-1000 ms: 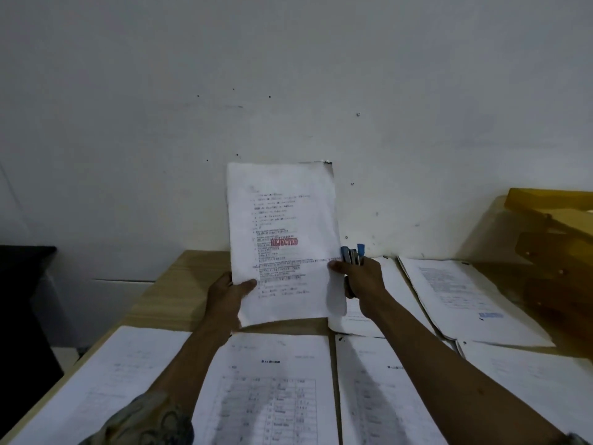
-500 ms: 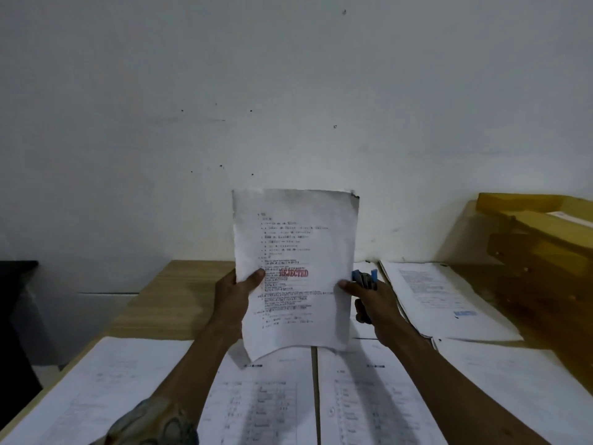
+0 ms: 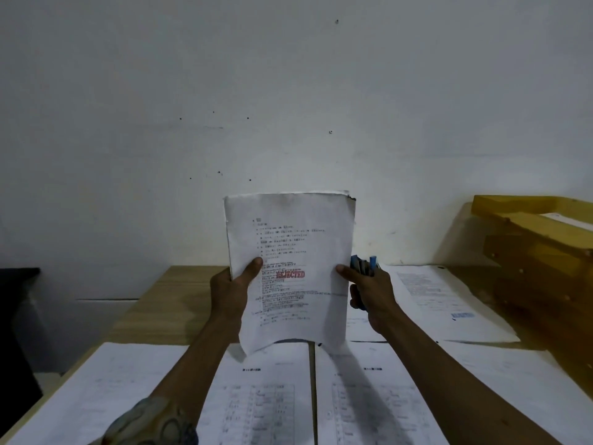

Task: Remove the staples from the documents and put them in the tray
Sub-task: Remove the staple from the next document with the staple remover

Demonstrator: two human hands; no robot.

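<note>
Two bare forearms; the left arm wears a grey fabric sleeve with dark ring patterns near the elbow.

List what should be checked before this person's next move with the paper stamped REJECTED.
1. Stamped document securely held: ok. The left hand grips its left edge and the right hand has its thumb on the right edge.
2. Blue tool ready: ok. The right hand's fingers hold it behind the paper.
3. Staple already out: cannot tell. A dark mark shows at the top right corner, too small to read.
4. Wooden tray nearby: ok. It stands at the right end of the table.
5. Free slot in the tray: cannot tell.
</note>
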